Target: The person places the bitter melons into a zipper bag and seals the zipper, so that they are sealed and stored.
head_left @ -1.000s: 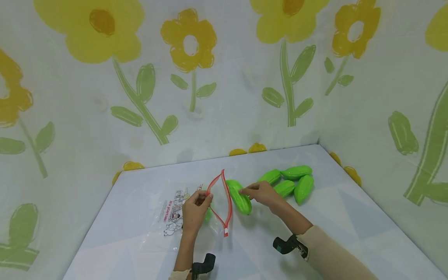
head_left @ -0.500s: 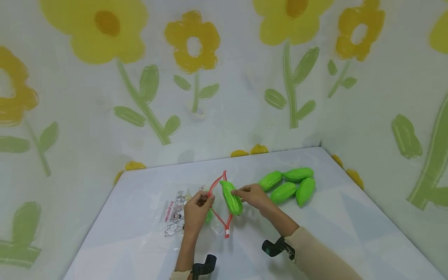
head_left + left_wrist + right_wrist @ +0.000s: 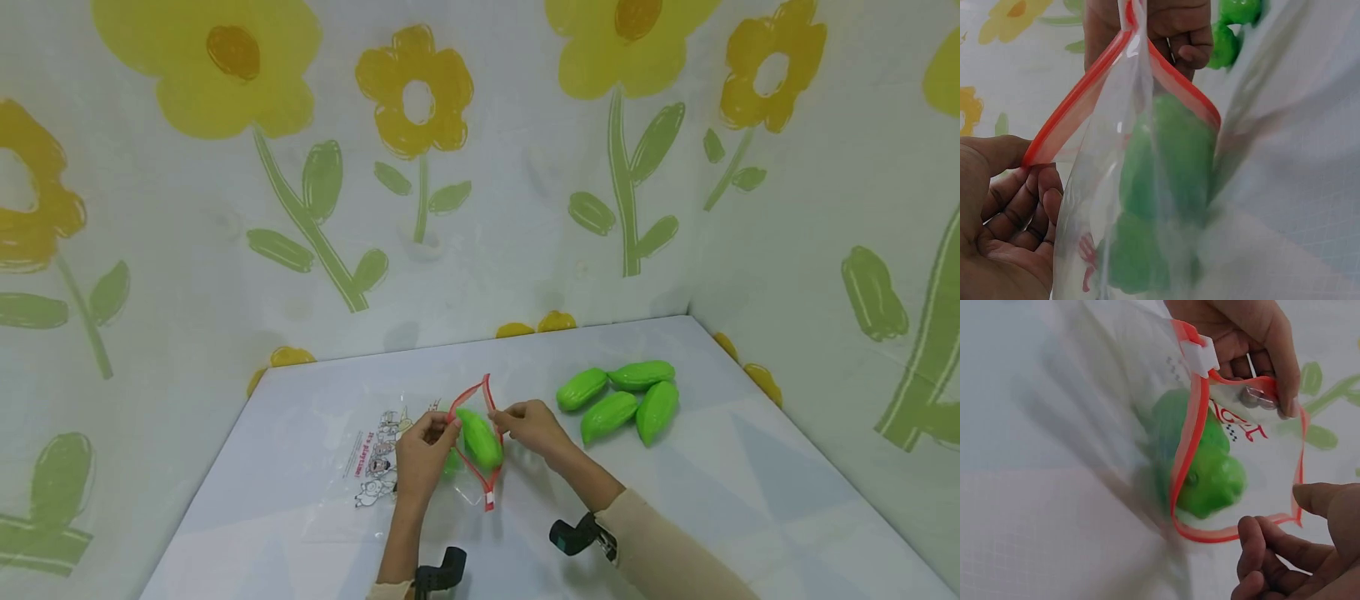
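My left hand (image 3: 422, 454) pinches the red-edged rim of a clear zip bag (image 3: 1069, 106) between thumb and fingers, and the mouth gapes. A long, ridged green toy vegetable (image 3: 1213, 481) sits inside that mouth, tilted. Deeper in the bag is another green toy vegetable (image 3: 1141, 256), blurred by the plastic. My right hand (image 3: 534, 429) is at the right side of the rim, no longer around the vegetable. In the right wrist view its thumb and fingers are apart, close to the rim; whether they touch it I cannot tell.
Several more green toy vegetables (image 3: 609, 417) lie in a group on the white table (image 3: 712, 500), right of the hands. Cartoon print and red lettering (image 3: 366, 454) mark the bag's flat part at left. A flower-patterned cloth (image 3: 480, 275) stands behind the table.
My right hand has moved left, carrying the green toy vegetable from beside the bag into its mouth, and has let go of it. The left hand keeps its pinch on the rim.
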The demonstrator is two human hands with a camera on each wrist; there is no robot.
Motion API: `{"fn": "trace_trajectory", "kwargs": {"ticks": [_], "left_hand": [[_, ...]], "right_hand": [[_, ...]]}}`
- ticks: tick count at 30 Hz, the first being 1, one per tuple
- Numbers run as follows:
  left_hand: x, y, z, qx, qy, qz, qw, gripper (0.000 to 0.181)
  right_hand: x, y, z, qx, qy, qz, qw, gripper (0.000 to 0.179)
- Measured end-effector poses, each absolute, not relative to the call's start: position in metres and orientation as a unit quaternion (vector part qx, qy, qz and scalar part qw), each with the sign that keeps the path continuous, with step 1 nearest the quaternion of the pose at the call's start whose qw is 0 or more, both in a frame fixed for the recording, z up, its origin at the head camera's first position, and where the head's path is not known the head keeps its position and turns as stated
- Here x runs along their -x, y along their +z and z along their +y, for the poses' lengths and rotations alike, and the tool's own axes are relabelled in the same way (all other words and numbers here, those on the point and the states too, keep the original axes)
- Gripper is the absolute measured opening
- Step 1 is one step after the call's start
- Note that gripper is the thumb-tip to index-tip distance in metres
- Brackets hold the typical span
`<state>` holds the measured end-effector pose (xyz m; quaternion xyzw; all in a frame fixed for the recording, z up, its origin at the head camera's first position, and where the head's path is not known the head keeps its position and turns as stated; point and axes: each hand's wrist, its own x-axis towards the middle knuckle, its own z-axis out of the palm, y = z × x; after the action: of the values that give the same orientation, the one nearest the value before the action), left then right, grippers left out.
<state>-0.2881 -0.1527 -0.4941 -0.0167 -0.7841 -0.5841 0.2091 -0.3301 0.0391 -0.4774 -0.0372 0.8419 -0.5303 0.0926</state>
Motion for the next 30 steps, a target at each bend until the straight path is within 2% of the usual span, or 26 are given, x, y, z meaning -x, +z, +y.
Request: {"fn": "trace_trajectory", "kwargs": {"ticks": [14, 30], "left_hand": [[0.288, -0.494, -0.153, 0.02, -0.578, -0.785, 0.222, 0.007], [0.288, -0.494, -0.153, 0.025, -0.585, -0.781, 0.215, 0.008]], "right_hand": [[0.317, -0.483, 0.043, 0.116, -0.48, 0.868, 0.059, 0.023], [0.311, -0.493, 0.025, 0.149, -0.511, 0.843, 0.083, 0.024]]}}
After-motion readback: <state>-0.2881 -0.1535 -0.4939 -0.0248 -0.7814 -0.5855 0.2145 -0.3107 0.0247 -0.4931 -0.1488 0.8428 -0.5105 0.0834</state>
